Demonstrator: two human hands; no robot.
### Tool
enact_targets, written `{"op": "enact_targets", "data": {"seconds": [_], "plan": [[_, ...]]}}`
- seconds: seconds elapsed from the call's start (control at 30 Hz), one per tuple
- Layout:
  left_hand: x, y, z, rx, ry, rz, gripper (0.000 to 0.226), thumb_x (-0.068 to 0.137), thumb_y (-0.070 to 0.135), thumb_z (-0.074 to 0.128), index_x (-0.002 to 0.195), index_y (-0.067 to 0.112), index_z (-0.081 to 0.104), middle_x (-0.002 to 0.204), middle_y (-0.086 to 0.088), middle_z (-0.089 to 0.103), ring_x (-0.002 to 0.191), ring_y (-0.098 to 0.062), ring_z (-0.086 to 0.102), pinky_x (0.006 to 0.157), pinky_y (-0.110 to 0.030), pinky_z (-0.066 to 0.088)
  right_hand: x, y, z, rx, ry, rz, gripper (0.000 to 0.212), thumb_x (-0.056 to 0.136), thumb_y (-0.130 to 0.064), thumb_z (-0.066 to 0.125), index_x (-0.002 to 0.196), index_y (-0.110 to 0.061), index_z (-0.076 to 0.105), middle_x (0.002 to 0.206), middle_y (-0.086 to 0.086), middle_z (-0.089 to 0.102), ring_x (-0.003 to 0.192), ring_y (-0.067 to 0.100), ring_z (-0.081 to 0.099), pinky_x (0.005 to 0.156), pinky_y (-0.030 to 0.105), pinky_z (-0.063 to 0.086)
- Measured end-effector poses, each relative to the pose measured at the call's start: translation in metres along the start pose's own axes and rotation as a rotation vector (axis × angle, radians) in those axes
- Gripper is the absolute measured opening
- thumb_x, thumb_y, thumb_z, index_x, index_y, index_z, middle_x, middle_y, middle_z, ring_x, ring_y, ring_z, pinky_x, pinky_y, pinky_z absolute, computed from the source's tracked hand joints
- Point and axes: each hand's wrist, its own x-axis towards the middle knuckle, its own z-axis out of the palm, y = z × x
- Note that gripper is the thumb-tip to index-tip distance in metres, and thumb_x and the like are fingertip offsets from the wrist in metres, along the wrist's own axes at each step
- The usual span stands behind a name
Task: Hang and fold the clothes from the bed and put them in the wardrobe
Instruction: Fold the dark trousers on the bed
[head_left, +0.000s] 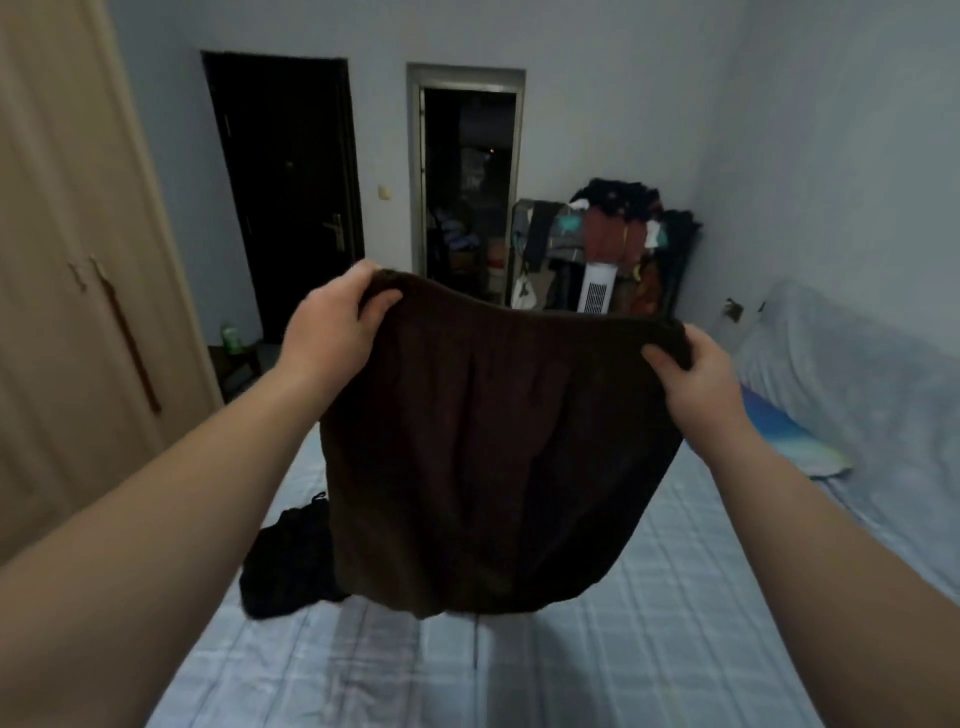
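Note:
A dark brown garment (483, 447) hangs in the air above the bed (649, 634), stretched out by its top edge. My left hand (332, 332) grips the upper left corner, thumb over the front. The upper right corner is pinched by my right hand (691, 369). The garment's lower hem hangs just over the checked blue sheet. A black garment (283, 566) lies crumpled on the bed at the left, partly hidden behind the brown one. The beige wardrobe (78, 291) stands at the left with its doors closed.
A pillow (795, 441) and a pale cover lie at the bed's right side by the wall. A rack piled with clothes (613, 244) stands in the far corner. A dark closed door (291, 192) and an open doorway (467, 182) are in the far wall.

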Motion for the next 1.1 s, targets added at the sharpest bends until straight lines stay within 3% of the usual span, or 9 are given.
{"op": "enact_targets", "data": {"seconds": [0.17,0.37,0.43,0.53,0.67,0.77,0.87,0.97,1.1], "plan": [[0.024,0.005,-0.023,0.195,0.083,0.09,0.029,0.101,0.044,0.046,0.115,0.019,0.054,0.092,-0.015,0.069,0.086,-0.04,0.066,0.071,-0.044,0.052,0.038,-0.022,-0.014,0.034,0.099,-0.143,0.004,0.092,-0.022,0.071,0.092,-0.019,0.068,0.08,-0.008,0.067,0.066,-0.007,0.059,0.064,0.012,0.047],[0.044,-0.016,-0.064,0.324,0.139,0.06,0.03,0.102,0.038,0.046,0.11,0.01,0.053,0.088,-0.025,0.067,0.081,-0.047,0.064,0.066,-0.043,0.044,0.059,-0.029,-0.038,-0.111,0.162,-0.204,0.009,0.096,-0.026,0.066,0.09,-0.019,0.063,0.077,-0.003,0.06,0.063,0.003,0.052,0.059,0.012,0.039],[0.053,-0.022,-0.073,0.316,0.114,0.009,0.03,0.102,0.04,0.045,0.107,0.012,0.053,0.087,-0.022,0.066,0.079,-0.044,0.064,0.063,-0.04,0.044,0.065,-0.034,-0.039,-0.131,0.169,-0.179,0.009,0.096,-0.029,0.065,0.091,-0.022,0.062,0.076,-0.007,0.06,0.065,0.002,0.054,0.063,0.022,0.041],[0.07,-0.021,-0.072,0.213,-0.018,-0.156,0.028,0.1,0.047,0.047,0.105,0.022,0.059,0.098,-0.014,0.066,0.092,-0.037,0.062,0.074,-0.041,0.048,0.077,-0.045,-0.022,-0.198,0.137,-0.138,0.008,0.094,-0.036,0.066,0.094,-0.028,0.065,0.084,-0.002,0.065,0.081,0.021,0.062,0.073,0.033,0.046],[0.086,0.002,-0.06,0.059,-0.285,-0.283,0.044,0.099,0.047,0.054,0.13,0.017,0.061,0.119,-0.006,0.064,0.111,-0.027,0.059,0.086,-0.033,0.041,0.08,-0.063,0.018,-0.289,-0.063,0.057,0.023,0.094,-0.043,0.062,0.108,-0.027,0.07,0.1,0.0,0.069,0.091,0.023,0.062,0.078,0.033,0.046],[0.086,0.012,-0.06,-0.173,-0.514,-0.573,0.049,0.097,0.042,0.06,0.137,0.016,0.054,0.116,-0.003,0.061,0.091,-0.022,0.061,0.077,-0.033,0.048,0.077,-0.065,0.036,-0.017,-0.156,0.435,0.035,0.094,-0.036,0.066,0.12,-0.013,0.068,0.105,0.008,0.071,0.09,0.025,0.067,0.071,0.031,0.049],[0.08,0.0,-0.061,-0.333,-0.709,-0.797,0.043,0.096,0.039,0.063,0.131,0.018,0.052,0.107,-0.01,0.065,0.089,-0.029,0.066,0.06,-0.035,0.056,0.067,-0.056,0.046,0.073,-0.212,0.66,0.036,0.092,-0.03,0.068,0.118,-0.004,0.067,0.099,0.016,0.072,0.087,0.031,0.07,0.065,0.032,0.051],[0.076,-0.02,-0.054,-0.491,-0.701,-0.861,0.047,0.097,0.036,0.062,0.139,0.018,0.049,0.111,-0.013,0.069,0.089,-0.029,0.072,0.064,-0.039,0.058,0.054,-0.053,0.053,0.11,-0.237,0.741,0.031,0.094,-0.029,0.066,0.109,-0.002,0.067,0.096,0.018,0.071,0.084,0.032,0.068,0.06,0.033,0.047],[0.059,-0.036,-0.039,-0.555,-0.69,-0.859,0.035,0.103,0.032,0.05,0.127,0.008,0.059,0.104,-0.014,0.075,0.088,-0.025,0.074,0.065,-0.038,0.057,0.045,-0.044,0.066,0.182,-0.251,0.799,0.034,0.094,-0.031,0.067,0.111,-0.001,0.066,0.102,0.019,0.073,0.092,0.034,0.07,0.065,0.036,0.051]]}}
